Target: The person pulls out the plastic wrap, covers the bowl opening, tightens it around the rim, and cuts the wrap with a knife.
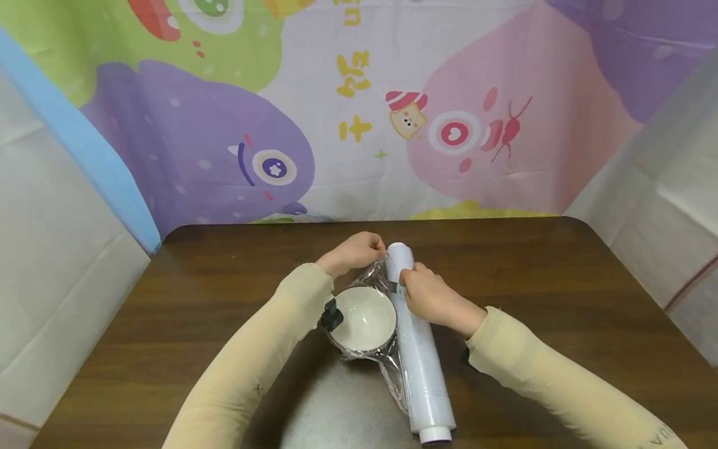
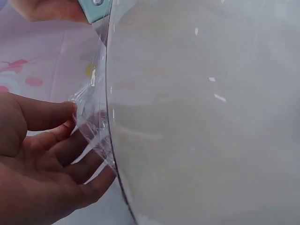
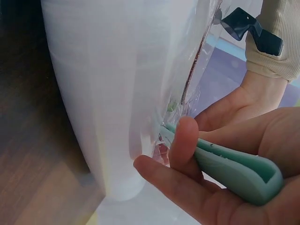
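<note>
A white bowl (image 1: pixel 364 318) sits on the table with crinkled clear cling film (image 1: pixel 392 377) around its rim. The film stretches to a long roll of cling film (image 1: pixel 423 368) lying right beside the bowl. At the bowl's far side my left hand (image 1: pixel 359 249) pinches the film edge between thumb and fingers, the film bunched at the fingertips (image 2: pixel 68 115). My right hand (image 1: pixel 432 296) grips a folding knife by its mint-green handle (image 3: pixel 234 171) over the roll. The knife's blade (image 1: pixel 394 287) points toward the film between roll and bowl.
The dark wooden table (image 1: pixel 196 299) ends at a cartoon-printed cloth (image 1: pixel 359 181) at the back. Pale cloth panels (image 1: pixel 662 206) stand at both sides. A black wrist mount (image 1: pixel 332 316) on the left sleeve overlaps the bowl in the head view.
</note>
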Action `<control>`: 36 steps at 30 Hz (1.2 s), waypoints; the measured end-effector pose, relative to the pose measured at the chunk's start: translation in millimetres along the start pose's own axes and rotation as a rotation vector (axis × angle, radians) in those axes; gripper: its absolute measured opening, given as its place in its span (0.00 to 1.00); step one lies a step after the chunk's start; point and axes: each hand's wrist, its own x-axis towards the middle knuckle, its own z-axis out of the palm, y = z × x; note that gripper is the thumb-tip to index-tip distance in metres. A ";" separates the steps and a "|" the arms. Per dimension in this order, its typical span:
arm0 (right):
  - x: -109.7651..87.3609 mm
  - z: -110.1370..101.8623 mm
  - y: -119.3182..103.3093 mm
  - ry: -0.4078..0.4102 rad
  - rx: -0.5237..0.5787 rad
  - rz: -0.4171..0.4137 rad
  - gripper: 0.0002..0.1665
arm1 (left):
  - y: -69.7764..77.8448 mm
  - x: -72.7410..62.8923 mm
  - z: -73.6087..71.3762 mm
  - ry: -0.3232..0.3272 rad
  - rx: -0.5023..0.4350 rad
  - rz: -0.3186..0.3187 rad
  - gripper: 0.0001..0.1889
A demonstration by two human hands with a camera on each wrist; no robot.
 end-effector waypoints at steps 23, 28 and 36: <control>-9.7 -0.5 6.4 0.043 -0.011 -0.067 0.08 | 2.8 -2.5 -0.9 -0.059 -0.074 0.012 0.04; -17.5 -8.8 -1.2 0.004 0.002 -0.050 0.09 | 3.3 -2.0 -0.2 -0.057 -0.056 0.015 0.04; -24.2 -8.4 -5.2 -0.003 -0.026 -0.048 0.08 | 3.0 -2.7 -0.2 -0.055 -0.087 -0.006 0.03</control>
